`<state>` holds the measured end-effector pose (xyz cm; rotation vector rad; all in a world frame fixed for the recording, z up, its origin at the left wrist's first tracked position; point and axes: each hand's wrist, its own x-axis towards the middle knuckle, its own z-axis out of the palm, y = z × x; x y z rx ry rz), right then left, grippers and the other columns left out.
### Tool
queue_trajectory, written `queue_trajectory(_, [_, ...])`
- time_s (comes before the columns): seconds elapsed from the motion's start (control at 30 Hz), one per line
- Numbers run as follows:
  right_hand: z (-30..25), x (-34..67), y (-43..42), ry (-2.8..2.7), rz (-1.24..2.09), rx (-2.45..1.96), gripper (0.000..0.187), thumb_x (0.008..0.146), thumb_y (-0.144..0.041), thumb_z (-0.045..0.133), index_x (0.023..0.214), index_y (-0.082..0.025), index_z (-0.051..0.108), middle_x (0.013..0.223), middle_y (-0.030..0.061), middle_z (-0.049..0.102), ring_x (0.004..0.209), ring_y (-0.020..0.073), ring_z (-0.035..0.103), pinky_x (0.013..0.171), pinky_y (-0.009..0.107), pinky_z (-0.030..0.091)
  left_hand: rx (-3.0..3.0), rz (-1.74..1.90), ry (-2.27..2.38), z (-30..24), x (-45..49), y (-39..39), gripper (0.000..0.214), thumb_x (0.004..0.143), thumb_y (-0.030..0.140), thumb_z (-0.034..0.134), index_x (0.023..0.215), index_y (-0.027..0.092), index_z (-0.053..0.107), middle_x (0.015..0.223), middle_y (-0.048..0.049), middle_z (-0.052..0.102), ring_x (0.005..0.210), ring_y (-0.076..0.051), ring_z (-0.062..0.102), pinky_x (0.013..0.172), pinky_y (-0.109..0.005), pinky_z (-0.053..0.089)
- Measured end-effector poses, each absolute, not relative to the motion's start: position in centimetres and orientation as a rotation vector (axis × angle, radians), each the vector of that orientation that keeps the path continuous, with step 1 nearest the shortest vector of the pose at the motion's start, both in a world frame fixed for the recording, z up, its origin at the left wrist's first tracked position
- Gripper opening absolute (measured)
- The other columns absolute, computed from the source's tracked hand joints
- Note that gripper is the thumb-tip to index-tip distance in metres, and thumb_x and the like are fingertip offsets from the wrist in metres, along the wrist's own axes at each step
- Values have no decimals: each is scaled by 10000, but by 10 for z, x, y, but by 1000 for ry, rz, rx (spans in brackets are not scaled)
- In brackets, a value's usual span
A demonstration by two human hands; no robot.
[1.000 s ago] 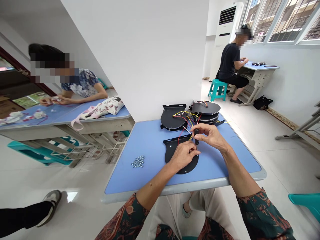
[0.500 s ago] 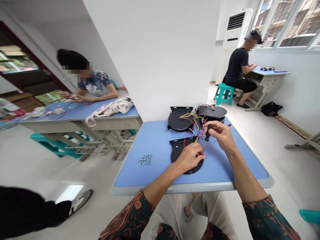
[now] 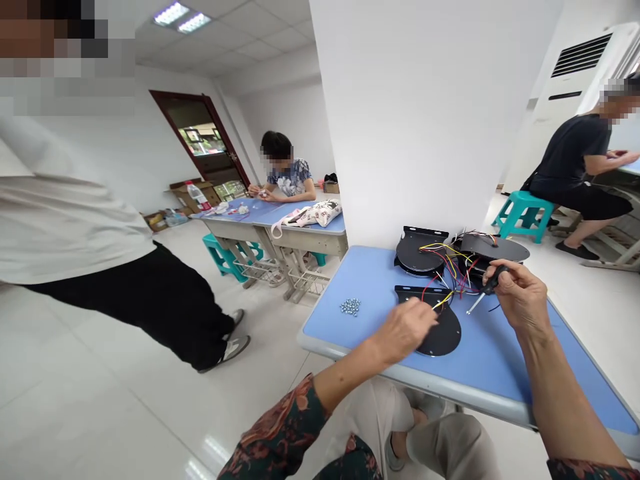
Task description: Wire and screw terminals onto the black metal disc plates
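A round black metal plate (image 3: 440, 337) with a bracket edge and red and yellow wires lies on the blue desk (image 3: 370, 267) in front of me. My left hand (image 3: 406, 328) hovers at the plate's left edge, fingers curled; whether it holds anything is hidden. My right hand (image 3: 520, 297) grips a small black-handled screwdriver (image 3: 484, 290), its shaft pointing down-left toward the plate. A little pile of silver screws (image 3: 351, 307) lies on the desk to the left.
More black plates with wires (image 3: 425, 250) are stacked at the desk's far side against a white pillar. A person in a white top and black trousers (image 3: 100, 253) stands close on the left. Two other people sit at desks farther off.
My view has swung left, showing a standing person. My right hand has drawn the screwdriver away to the right of the plate; my left hand has slid to the plate's left edge.
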<state>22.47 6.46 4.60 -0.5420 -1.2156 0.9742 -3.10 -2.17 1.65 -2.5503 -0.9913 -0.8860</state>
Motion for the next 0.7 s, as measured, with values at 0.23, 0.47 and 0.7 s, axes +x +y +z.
queue_trajectory(0.23, [46,220,60,-1253,1016,-593,357,713,-415,886,990,-211,792,786,25,701,706,155,646,627,266,545,-2059,-1164,-1615,-15,-163,-31,192,1020,241,553,881,189,674,866,-41,729,850,-204,652,815,-358,534])
queue_trajectory(0.47, [45,220,60,-1274,1010,-598,342,725,-404,876,995,-212,791,788,30,710,708,153,643,638,264,536,-2106,-1135,-1651,-29,-177,-29,145,979,193,599,874,188,698,947,-47,744,907,-210,633,875,-371,519])
queue_trajectory(0.7, [43,214,57,-1285,1012,-594,272,768,-363,834,991,-215,783,794,26,710,717,152,628,632,274,511,-2121,-1097,-1634,-26,-176,-32,189,995,232,555,890,193,707,951,-60,744,927,-240,644,883,-402,534])
